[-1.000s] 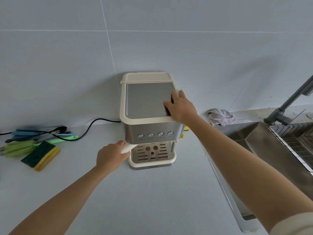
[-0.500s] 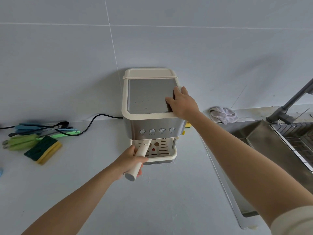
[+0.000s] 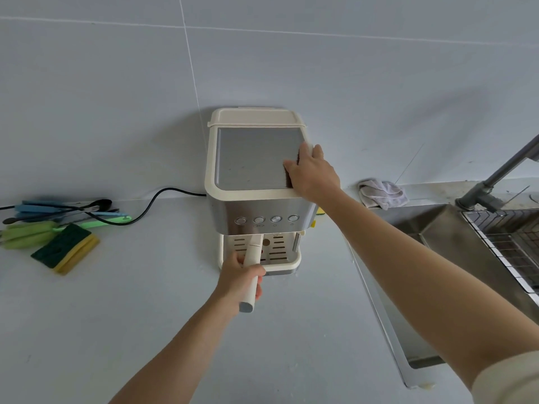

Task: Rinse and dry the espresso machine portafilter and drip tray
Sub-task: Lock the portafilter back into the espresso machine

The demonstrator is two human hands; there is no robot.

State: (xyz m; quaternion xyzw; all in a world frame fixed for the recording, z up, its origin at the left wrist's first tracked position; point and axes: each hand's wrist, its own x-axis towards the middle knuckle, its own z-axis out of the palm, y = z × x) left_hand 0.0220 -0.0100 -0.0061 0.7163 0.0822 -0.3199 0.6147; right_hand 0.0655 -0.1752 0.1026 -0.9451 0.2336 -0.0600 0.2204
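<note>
The portafilter [image 3: 253,255] is gripped by its handle in the curled left hand [image 3: 239,279], above the drip tray [image 3: 291,265]. The espresso machine [image 3: 256,158] is steadied, apparently against the twist, by the right hand [image 3: 313,174] laid flat on top.

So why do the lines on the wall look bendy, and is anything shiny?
Head view: the wide-angle lens curves the wall tile lines. In the same head view there is soft, even light with a faint shadow right of the espresso machine, dull glare on its steel front, and the portafilter looks sharp, not blurred.
</note>
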